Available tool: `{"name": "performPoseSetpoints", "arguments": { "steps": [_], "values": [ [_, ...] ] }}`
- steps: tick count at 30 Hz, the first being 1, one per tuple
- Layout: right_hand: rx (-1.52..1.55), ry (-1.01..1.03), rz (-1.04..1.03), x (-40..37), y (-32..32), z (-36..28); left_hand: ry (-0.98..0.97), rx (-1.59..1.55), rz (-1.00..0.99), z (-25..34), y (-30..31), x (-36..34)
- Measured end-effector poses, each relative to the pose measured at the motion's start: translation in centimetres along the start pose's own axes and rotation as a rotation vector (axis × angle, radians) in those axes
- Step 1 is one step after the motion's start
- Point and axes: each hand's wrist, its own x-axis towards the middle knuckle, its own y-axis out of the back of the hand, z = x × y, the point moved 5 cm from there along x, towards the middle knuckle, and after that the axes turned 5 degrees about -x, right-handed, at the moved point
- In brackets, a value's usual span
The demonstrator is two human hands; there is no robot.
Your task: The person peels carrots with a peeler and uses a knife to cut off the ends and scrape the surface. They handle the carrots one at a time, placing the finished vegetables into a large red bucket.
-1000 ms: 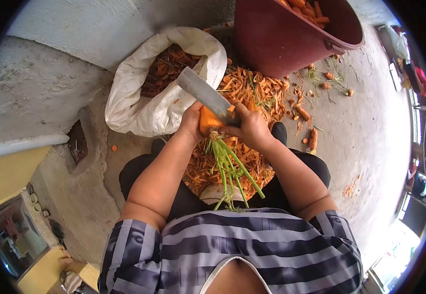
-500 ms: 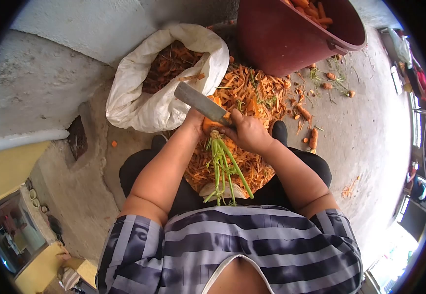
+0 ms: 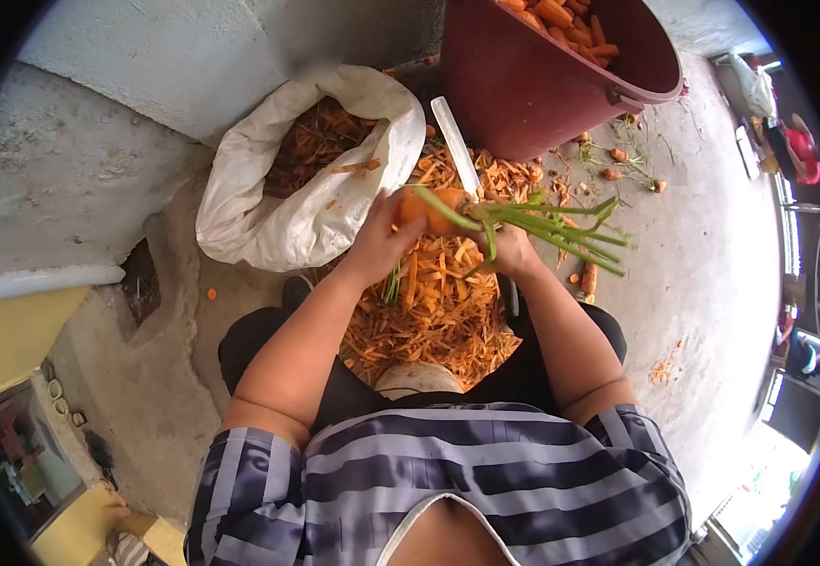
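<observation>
Orange carrot (image 3: 431, 223) sits in our left hand (image 3: 382, 241), fingers curled round it. Our right hand (image 3: 512, 253), partly behind the stalks (image 3: 561, 232), seems to grip the knife (image 3: 455, 146). Carrot looks hard and heavy, best held round its fat body.

Both forearms (image 3: 308, 325) angled inward, left fingers (image 3: 408, 234) curled, right fingers (image 3: 507, 245) partly hidden

Carrot (image 3: 436, 222) held sideways; green stalks (image 3: 561, 228) rightward; knife (image 3: 455, 146) pointing forward
</observation>
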Motion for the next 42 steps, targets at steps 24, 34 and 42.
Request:
{"name": "performPoseSetpoints", "arguments": {
  "steps": [24, 34, 42],
  "values": [
    [0.234, -0.361, -0.71, 0.4, 0.1, -4.4, 0.077, 0.204, -0.318, 2.6, -1.0, -2.2],
    [0.29, -0.368, -0.578, 0.2, -0.6, -4.6, 0.047, 0.283, -0.182, 2.5, -0.7, -2.5],
    [0.322, -0.267, -0.415, 1.0, -0.2, -5.4, -0.256, 0.584, 0.305, 3.4, -0.8, -3.0]
  ]
}}
